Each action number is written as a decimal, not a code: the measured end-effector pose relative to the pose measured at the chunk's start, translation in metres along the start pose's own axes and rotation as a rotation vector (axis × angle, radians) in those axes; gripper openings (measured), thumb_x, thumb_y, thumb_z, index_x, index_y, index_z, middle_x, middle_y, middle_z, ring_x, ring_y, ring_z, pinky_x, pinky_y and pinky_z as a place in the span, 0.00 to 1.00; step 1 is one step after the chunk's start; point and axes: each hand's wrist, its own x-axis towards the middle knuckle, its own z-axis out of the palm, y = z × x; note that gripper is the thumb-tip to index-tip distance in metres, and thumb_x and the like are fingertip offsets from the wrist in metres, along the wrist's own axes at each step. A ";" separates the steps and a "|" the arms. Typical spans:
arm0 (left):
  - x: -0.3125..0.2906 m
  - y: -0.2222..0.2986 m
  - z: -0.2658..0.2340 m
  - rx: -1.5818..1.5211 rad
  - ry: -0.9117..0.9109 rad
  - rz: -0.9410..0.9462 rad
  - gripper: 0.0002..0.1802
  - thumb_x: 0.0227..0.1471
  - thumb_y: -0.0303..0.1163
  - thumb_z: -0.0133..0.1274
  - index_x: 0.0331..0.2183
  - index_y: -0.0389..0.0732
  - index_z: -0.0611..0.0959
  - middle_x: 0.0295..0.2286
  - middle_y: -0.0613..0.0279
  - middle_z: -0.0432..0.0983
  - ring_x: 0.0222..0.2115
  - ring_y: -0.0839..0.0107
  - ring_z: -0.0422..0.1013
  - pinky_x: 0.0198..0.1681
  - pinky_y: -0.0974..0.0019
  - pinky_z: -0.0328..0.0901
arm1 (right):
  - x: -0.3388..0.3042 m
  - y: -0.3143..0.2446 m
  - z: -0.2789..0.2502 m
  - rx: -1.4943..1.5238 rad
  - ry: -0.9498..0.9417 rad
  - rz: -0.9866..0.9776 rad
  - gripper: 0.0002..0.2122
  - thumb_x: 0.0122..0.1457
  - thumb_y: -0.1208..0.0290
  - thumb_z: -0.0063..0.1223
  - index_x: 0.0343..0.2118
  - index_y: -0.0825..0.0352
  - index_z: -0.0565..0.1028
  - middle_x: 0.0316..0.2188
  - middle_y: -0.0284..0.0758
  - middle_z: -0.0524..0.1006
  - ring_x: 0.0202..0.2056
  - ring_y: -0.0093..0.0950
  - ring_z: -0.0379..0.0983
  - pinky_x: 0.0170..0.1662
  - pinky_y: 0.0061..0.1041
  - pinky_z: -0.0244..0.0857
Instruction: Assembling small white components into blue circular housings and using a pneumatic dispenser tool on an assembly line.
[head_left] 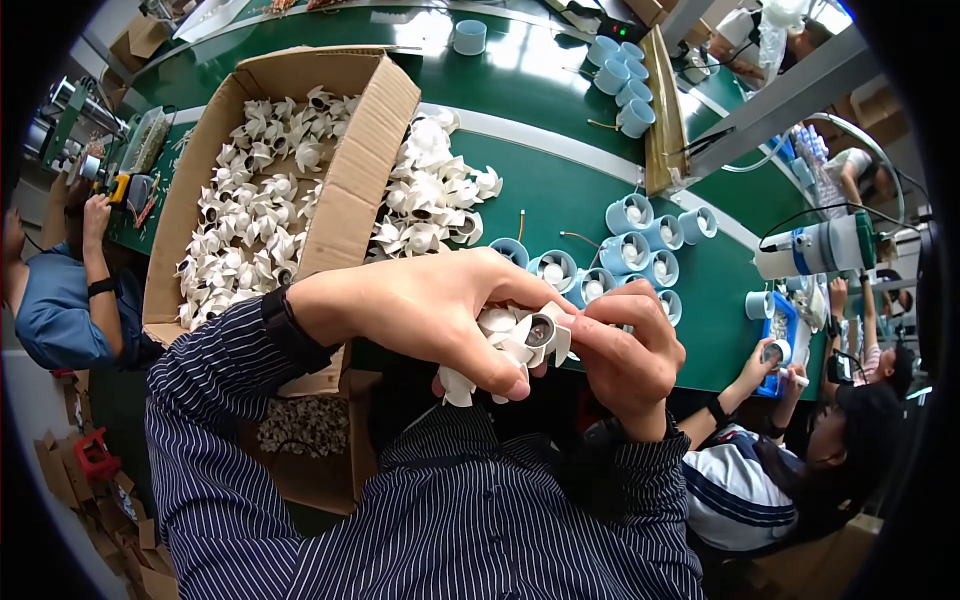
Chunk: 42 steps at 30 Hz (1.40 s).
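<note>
Several small white fan impellers are bunched in my left hand, its fingers curled round them from above. My right hand pinches the edge of one impeller, whose dark round hub faces up. Both hands are close together over the near edge of the green table. Just beyond them stand light blue cylindrical housings, several with white parts inside and short wires sticking out. A loose pile of white impellers lies between the housings and a large cardboard box full of the same impellers.
Below the table edge is another open carton with small parts. More blue housings line the far side beside a metal post. Co-workers sit at the left and right; the right one handles a part near a blue tray.
</note>
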 end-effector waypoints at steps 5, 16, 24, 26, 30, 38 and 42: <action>-0.011 0.011 -0.007 0.132 0.014 0.049 0.41 0.51 0.34 0.73 0.65 0.39 0.78 0.42 0.64 0.83 0.39 0.76 0.77 0.44 0.70 0.73 | 0.005 -0.003 -0.006 0.019 0.007 -0.063 0.10 0.49 0.82 0.73 0.35 0.70 0.83 0.32 0.36 0.79 0.29 0.32 0.75 0.30 0.28 0.67; -0.022 -0.010 -0.026 0.736 0.379 0.080 0.13 0.48 0.29 0.68 0.36 0.35 0.85 0.28 0.50 0.80 0.29 0.61 0.78 0.34 0.58 0.72 | -0.007 0.015 0.047 0.081 -0.431 0.401 0.04 0.59 0.78 0.64 0.34 0.70 0.79 0.32 0.40 0.77 0.38 0.43 0.73 0.42 0.40 0.68; -0.022 -0.016 -0.025 0.675 0.327 0.027 0.13 0.49 0.29 0.68 0.37 0.35 0.85 0.26 0.51 0.80 0.26 0.62 0.77 0.33 0.59 0.71 | -0.011 0.015 0.056 -0.048 -0.484 0.403 0.04 0.58 0.76 0.66 0.32 0.67 0.80 0.33 0.38 0.77 0.39 0.42 0.73 0.43 0.39 0.68; -0.020 -0.017 -0.027 0.589 0.355 -0.003 0.14 0.50 0.30 0.70 0.37 0.35 0.85 0.28 0.52 0.81 0.27 0.64 0.77 0.33 0.60 0.70 | -0.009 0.013 0.055 -0.046 -0.490 0.347 0.05 0.57 0.74 0.67 0.31 0.67 0.81 0.33 0.37 0.78 0.39 0.40 0.73 0.44 0.38 0.68; -0.017 -0.011 -0.027 0.574 0.402 0.016 0.17 0.52 0.33 0.73 0.39 0.36 0.84 0.29 0.56 0.81 0.28 0.68 0.77 0.34 0.63 0.71 | -0.010 0.013 0.061 -0.232 -0.586 0.299 0.07 0.56 0.70 0.70 0.31 0.66 0.81 0.32 0.35 0.77 0.39 0.39 0.73 0.46 0.39 0.68; -0.015 -0.005 -0.018 0.514 0.532 0.125 0.25 0.51 0.41 0.75 0.42 0.33 0.85 0.29 0.47 0.83 0.31 0.59 0.81 0.36 0.58 0.74 | 0.010 -0.001 0.032 0.238 -0.234 0.647 0.07 0.63 0.80 0.65 0.43 0.71 0.81 0.34 0.33 0.82 0.35 0.19 0.79 0.39 0.20 0.71; -0.008 -0.004 -0.010 0.583 0.533 0.167 0.25 0.52 0.40 0.74 0.44 0.33 0.85 0.33 0.42 0.84 0.35 0.48 0.82 0.40 0.54 0.75 | 0.018 -0.005 0.031 0.476 -0.088 0.732 0.09 0.63 0.82 0.65 0.45 0.72 0.82 0.31 0.34 0.82 0.37 0.21 0.81 0.40 0.22 0.73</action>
